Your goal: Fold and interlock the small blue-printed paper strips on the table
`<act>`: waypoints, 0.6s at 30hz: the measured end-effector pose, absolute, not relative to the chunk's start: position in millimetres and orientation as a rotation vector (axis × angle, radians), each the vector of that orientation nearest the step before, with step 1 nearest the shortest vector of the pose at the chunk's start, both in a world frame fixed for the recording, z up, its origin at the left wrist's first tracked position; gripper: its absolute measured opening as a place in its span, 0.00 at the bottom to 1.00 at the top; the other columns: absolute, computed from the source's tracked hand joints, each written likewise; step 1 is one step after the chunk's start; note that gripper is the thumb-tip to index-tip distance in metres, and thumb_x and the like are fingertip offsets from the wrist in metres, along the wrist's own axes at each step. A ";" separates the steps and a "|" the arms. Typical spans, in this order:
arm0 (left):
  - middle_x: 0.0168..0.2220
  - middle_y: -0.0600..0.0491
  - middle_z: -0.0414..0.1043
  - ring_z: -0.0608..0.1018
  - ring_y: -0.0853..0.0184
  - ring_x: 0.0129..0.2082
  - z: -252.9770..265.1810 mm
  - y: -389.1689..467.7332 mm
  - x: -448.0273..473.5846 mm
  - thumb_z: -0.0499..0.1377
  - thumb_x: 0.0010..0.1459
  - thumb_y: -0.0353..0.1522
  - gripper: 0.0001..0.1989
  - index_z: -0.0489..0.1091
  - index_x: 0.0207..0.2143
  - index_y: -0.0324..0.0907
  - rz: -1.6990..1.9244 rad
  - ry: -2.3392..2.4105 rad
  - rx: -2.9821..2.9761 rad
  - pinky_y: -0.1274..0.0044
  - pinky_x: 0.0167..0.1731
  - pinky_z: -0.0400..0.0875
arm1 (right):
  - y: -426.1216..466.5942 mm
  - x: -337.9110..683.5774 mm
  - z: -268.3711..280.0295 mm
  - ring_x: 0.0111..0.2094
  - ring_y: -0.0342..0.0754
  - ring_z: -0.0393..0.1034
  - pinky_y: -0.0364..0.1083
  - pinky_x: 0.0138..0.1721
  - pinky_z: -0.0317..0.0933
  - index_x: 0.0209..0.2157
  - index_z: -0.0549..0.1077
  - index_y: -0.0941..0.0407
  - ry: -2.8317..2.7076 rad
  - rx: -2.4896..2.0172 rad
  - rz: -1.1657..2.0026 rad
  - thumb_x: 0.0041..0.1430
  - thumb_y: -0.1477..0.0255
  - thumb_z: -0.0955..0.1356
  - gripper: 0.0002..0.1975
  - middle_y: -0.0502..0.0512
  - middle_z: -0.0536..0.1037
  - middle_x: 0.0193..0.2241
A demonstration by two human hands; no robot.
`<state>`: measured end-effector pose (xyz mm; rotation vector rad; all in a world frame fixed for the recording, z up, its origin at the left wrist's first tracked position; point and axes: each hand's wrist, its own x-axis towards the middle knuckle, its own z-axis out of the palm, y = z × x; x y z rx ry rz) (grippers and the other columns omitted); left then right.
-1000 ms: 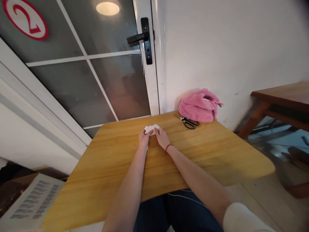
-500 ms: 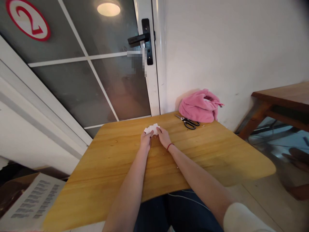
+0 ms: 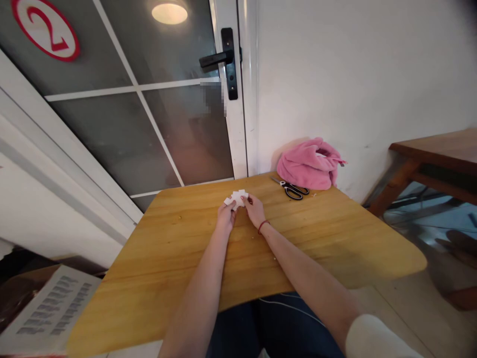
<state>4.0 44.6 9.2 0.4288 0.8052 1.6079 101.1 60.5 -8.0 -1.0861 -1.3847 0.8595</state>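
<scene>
Between my two hands, over the far middle of the wooden table, is a small white paper piece with a notched, stepped outline. My left hand is closed on its left side, thumb on top. From the right, my right hand pinches the same paper, its thumb on the face and the fingers curled behind. A red string bracelet circles my right wrist. The underside of the paper is hidden, and I cannot tell whether it is one folded sheet or several pieces.
Black-handled scissors lie at the table's back right, beside a pink plush pouch against the wall. A glazed door borders the far edge. A box with printed flaps stands at lower left; another wooden table is at right.
The fingers of my right hand have shifted slightly at the paper's right edge, and the paper looks a little more fanned out. Both hands keep hold of it; the view has moved very slightly.
</scene>
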 end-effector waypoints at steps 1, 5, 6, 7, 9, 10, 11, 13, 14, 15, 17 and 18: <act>0.30 0.52 0.75 0.76 0.71 0.28 9.8 44.1 4.1 0.56 0.48 0.17 0.10 0.70 0.31 0.37 1.612 0.815 0.428 0.80 0.33 0.71 | 60.3 101.5 -7.8 0.23 0.42 0.60 0.42 0.26 0.55 0.26 0.67 0.57 -1.385 -1.100 0.858 0.55 0.59 0.60 0.16 0.49 0.67 0.20; 0.28 0.53 0.74 0.76 0.72 0.27 10.1 42.7 2.7 0.59 0.47 0.17 0.11 0.70 0.32 0.38 1.630 0.919 0.412 0.78 0.36 0.70 | 58.9 100.3 -8.3 0.22 0.42 0.59 0.41 0.24 0.55 0.25 0.65 0.57 -1.393 -1.118 0.884 0.56 0.58 0.59 0.17 0.48 0.65 0.18; 0.28 0.53 0.74 0.76 0.72 0.27 9.7 42.6 2.1 0.60 0.46 0.17 0.11 0.70 0.32 0.38 1.633 0.944 0.412 0.78 0.37 0.70 | 58.5 99.7 -8.4 0.22 0.42 0.60 0.41 0.24 0.55 0.25 0.65 0.57 -1.393 -1.110 0.905 0.55 0.58 0.59 0.16 0.48 0.66 0.18; 0.28 0.53 0.74 0.76 0.71 0.27 9.2 42.7 1.6 0.60 0.46 0.17 0.12 0.71 0.32 0.38 1.635 0.963 0.416 0.77 0.37 0.70 | 58.1 99.0 -8.4 0.22 0.42 0.60 0.41 0.24 0.56 0.27 0.66 0.57 -1.391 -1.101 0.929 0.55 0.58 0.60 0.16 0.49 0.67 0.19; 0.28 0.53 0.75 0.76 0.71 0.28 7.7 43.4 0.9 0.61 0.45 0.18 0.12 0.70 0.33 0.38 1.645 0.967 0.438 0.76 0.38 0.70 | 57.5 98.0 -8.0 0.23 0.42 0.61 0.41 0.24 0.57 0.29 0.67 0.57 -1.380 -1.094 0.963 0.53 0.59 0.62 0.15 0.49 0.69 0.21; 0.28 0.52 0.75 0.77 0.70 0.28 6.9 43.9 0.8 0.62 0.45 0.18 0.12 0.70 0.33 0.38 1.649 0.956 0.451 0.75 0.39 0.70 | 57.3 97.8 -7.6 0.23 0.42 0.62 0.41 0.24 0.57 0.30 0.68 0.57 -1.374 -1.094 0.968 0.52 0.59 0.63 0.15 0.50 0.70 0.22; 0.28 0.52 0.75 0.77 0.70 0.29 6.0 44.6 0.9 0.62 0.45 0.18 0.12 0.70 0.33 0.37 1.646 0.941 0.462 0.75 0.40 0.70 | 57.2 97.8 -7.2 0.23 0.42 0.62 0.41 0.24 0.57 0.31 0.68 0.57 -1.371 -1.095 0.968 0.51 0.60 0.63 0.14 0.50 0.70 0.22; 0.28 0.51 0.75 0.77 0.69 0.29 4.2 45.8 1.6 0.62 0.45 0.19 0.12 0.70 0.33 0.37 1.626 0.913 0.471 0.74 0.40 0.69 | 57.1 98.4 -6.1 0.23 0.42 0.62 0.41 0.24 0.57 0.32 0.69 0.57 -1.375 -1.087 0.960 0.50 0.60 0.64 0.14 0.50 0.71 0.22; 0.29 0.51 0.75 0.77 0.69 0.29 3.4 46.4 2.0 0.62 0.45 0.19 0.11 0.70 0.33 0.37 1.608 0.900 0.475 0.75 0.41 0.69 | 57.2 98.9 -5.5 0.23 0.42 0.62 0.41 0.24 0.57 0.32 0.69 0.57 -1.381 -1.081 0.955 0.51 0.60 0.64 0.15 0.50 0.71 0.22; 0.29 0.51 0.75 0.77 0.69 0.29 2.7 46.8 2.4 0.62 0.45 0.19 0.11 0.71 0.33 0.37 1.589 0.888 0.481 0.75 0.41 0.69 | 57.2 99.6 -5.0 0.22 0.42 0.61 0.41 0.24 0.57 0.31 0.70 0.57 -1.387 -1.079 0.950 0.51 0.60 0.63 0.15 0.49 0.70 0.21; 0.29 0.50 0.75 0.77 0.70 0.29 1.8 47.4 3.1 0.61 0.46 0.19 0.10 0.71 0.32 0.36 1.568 0.862 0.500 0.75 0.41 0.69 | 57.4 101.0 -4.2 0.21 0.41 0.60 0.40 0.23 0.56 0.30 0.70 0.58 -1.398 -1.084 0.937 0.51 0.60 0.63 0.15 0.48 0.69 0.19; 0.29 0.50 0.75 0.77 0.70 0.29 1.4 47.5 3.3 0.61 0.46 0.18 0.09 0.71 0.31 0.36 1.574 0.854 0.501 0.75 0.42 0.68 | 57.5 101.6 -3.9 0.20 0.41 0.59 0.40 0.22 0.55 0.29 0.70 0.58 -1.401 -1.093 0.933 0.52 0.60 0.62 0.15 0.48 0.68 0.18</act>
